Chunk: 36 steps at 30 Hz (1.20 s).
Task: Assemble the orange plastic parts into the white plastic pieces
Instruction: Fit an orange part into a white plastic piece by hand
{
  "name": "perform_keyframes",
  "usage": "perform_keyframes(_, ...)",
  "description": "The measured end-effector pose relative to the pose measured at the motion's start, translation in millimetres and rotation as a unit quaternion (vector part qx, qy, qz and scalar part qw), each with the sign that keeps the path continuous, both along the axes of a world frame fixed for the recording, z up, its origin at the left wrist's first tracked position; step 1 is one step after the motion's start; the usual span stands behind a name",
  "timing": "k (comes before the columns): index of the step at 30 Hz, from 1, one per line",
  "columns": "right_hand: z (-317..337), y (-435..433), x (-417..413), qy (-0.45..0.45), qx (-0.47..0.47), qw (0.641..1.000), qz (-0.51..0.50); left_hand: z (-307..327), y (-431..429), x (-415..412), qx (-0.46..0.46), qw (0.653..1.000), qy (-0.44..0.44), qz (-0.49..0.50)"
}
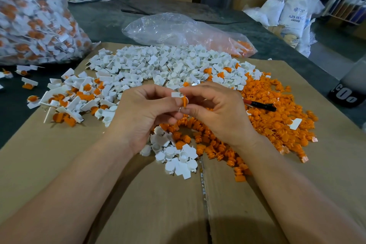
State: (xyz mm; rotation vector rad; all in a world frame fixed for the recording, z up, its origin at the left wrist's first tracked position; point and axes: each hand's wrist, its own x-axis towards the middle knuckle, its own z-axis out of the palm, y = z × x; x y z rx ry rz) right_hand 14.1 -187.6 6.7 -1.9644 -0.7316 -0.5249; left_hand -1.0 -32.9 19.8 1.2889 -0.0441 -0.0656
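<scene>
Fingertips meet over the cardboard sheet
The left hand pinches a white piece, the right hand pinches an orange part touching it, above the white pile and orange pile

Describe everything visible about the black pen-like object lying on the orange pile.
The black pen-like object is slim and glossy, with a red section toward its left end. It lies flat on the loose orange parts, beside the right hand; whether its red end touches that hand is unclear.
</scene>
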Motion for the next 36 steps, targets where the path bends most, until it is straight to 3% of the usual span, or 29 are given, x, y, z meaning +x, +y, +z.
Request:
perform_keyframes(21, 5.3, 0.2, -5.5, 0.011, -0.004, 1.0, 0.012, -1.0, 1.1, -0.4, 0.016, 1.0, -0.017, 0.008)
perform_keyframes(25, 9.9, -3.0, -5.4, 0.079, -0.002, 0.997, 0.008, -1.0, 0.4, 0.4, 0.008, 1.0, -0.008, 0.012)
perform_keyframes(27, 17.7, -15.2, -1.8, 0.133, -0.032, 0.989, -0.054, -0.8, 0.6, 1.4, 0.0, 1.0, 0.0, 0.018)
perform_keyframes(31, 29.5, -54.1, 8.6, 0.193, -0.204, 0.932, -0.231, -0.5, 1.5, 2.6, -0.011, 1.0, 0.008, 0.025)
perform_keyframes(36, 28.0, -71.3, 11.8, 0.334, -0.405, 0.819, -0.231, -1.0, 2.2, 4.0, -0.023, 0.999, 0.009, 0.032)
